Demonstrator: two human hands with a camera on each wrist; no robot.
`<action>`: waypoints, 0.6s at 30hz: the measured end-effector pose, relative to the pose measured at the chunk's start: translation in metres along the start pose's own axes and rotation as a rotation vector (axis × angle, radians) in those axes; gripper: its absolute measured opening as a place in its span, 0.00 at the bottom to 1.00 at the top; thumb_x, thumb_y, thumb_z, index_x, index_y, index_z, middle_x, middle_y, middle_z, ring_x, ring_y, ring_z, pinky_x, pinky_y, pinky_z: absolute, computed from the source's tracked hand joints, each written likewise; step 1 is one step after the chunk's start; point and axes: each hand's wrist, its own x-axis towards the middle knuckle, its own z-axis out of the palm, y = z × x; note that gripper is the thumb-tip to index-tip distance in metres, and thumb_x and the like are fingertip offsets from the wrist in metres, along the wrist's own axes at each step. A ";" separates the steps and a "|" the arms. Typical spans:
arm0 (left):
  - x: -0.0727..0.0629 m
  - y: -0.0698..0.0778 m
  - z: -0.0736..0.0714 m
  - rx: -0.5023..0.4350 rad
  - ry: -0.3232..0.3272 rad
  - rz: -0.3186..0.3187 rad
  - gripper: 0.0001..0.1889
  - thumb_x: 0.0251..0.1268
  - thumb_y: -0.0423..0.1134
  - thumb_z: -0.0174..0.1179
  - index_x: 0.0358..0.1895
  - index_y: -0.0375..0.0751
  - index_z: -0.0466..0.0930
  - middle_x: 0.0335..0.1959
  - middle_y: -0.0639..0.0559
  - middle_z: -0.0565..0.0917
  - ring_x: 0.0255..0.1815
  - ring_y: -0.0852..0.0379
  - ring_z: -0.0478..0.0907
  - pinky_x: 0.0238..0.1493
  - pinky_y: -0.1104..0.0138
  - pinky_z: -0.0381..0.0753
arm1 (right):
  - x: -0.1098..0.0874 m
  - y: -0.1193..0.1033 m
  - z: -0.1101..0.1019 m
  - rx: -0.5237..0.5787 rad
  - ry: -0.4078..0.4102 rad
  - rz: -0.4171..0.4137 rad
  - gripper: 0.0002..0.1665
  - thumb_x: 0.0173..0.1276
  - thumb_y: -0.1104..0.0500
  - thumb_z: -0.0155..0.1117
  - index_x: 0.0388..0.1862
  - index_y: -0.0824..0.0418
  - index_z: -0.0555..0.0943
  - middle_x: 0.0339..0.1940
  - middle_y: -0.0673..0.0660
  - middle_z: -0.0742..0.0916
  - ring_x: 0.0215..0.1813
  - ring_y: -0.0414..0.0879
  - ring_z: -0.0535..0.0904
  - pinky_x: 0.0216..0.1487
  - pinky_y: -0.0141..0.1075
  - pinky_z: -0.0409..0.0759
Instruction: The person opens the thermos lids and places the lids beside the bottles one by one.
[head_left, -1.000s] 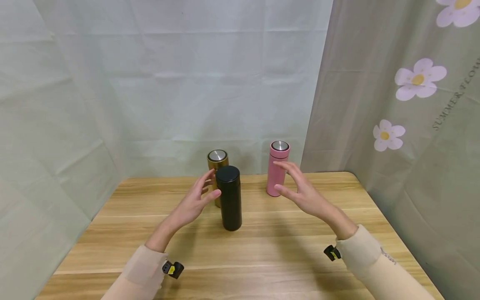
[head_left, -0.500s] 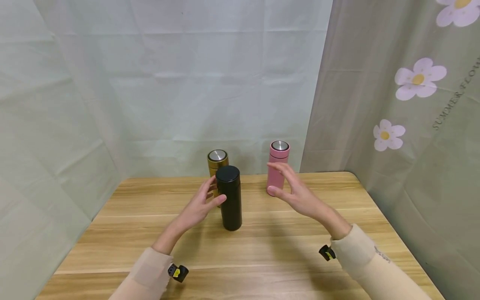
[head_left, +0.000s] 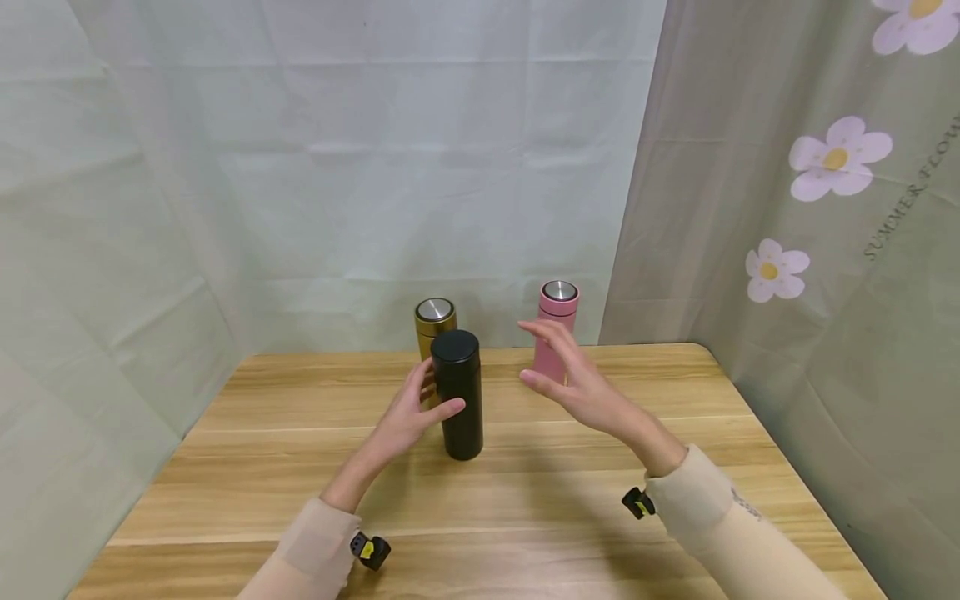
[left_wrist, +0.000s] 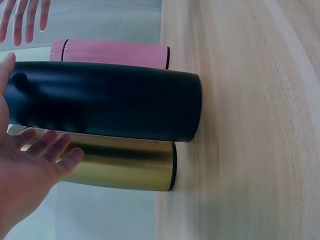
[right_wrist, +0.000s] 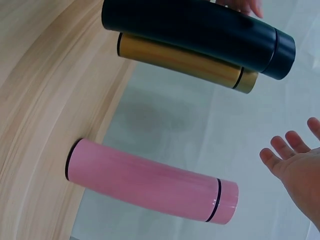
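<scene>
A tall black thermos (head_left: pixel 465 437) stands upright near the middle of the table. My left hand (head_left: pixel 405 419) is at its left side, thumb passing in front and fingers behind. In the left wrist view those fingers are relaxed and spread beside the thermos, not curled round it. Just behind stands a gold thermos (head_left: pixel 435 328) with a silver lid top, partly hidden by the black one. A pink thermos (head_left: pixel 559 307) stands at the back right. My right hand (head_left: pixel 585 392) hovers in front of it, fingers spread and holding nothing, as the right wrist view (right_wrist: pixel 302 177) also shows.
The wood-grain table (head_left: pixel 247 467) ends at a back edge close behind the gold and pink thermoses. Pale cloth (head_left: pixel 360 167) hangs behind it, and a grey curtain (head_left: pixel 690 208) with pink flowers hangs on the right.
My left hand has moved right, bringing its thumb across the front of the black thermos. My right hand has moved left, towards the black thermos. The thermoses have stayed in place.
</scene>
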 end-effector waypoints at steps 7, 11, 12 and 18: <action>0.001 -0.005 0.004 -0.024 0.020 -0.034 0.46 0.67 0.43 0.72 0.81 0.40 0.54 0.79 0.37 0.59 0.78 0.34 0.60 0.77 0.42 0.60 | 0.006 -0.003 0.007 0.011 0.002 -0.031 0.38 0.77 0.48 0.66 0.81 0.46 0.63 0.80 0.51 0.64 0.81 0.52 0.58 0.75 0.67 0.58; 0.002 -0.008 0.008 -0.035 0.037 -0.060 0.45 0.66 0.43 0.73 0.80 0.42 0.56 0.77 0.38 0.62 0.78 0.36 0.62 0.77 0.43 0.62 | 0.009 -0.005 0.010 0.015 -0.009 -0.040 0.38 0.77 0.47 0.65 0.81 0.46 0.63 0.80 0.51 0.64 0.81 0.50 0.58 0.76 0.66 0.58; 0.002 -0.008 0.009 -0.038 0.042 -0.064 0.45 0.66 0.43 0.74 0.80 0.42 0.56 0.77 0.38 0.63 0.78 0.37 0.62 0.77 0.43 0.62 | 0.010 -0.006 0.011 0.015 -0.011 -0.040 0.38 0.77 0.46 0.65 0.81 0.46 0.63 0.80 0.50 0.64 0.81 0.50 0.58 0.76 0.66 0.58; 0.002 -0.008 0.015 -0.069 0.052 -0.091 0.46 0.64 0.45 0.74 0.80 0.42 0.57 0.74 0.37 0.69 0.75 0.38 0.67 0.75 0.42 0.65 | 0.014 -0.008 0.014 0.015 -0.018 -0.048 0.39 0.77 0.45 0.65 0.82 0.47 0.63 0.79 0.51 0.64 0.80 0.50 0.59 0.76 0.65 0.58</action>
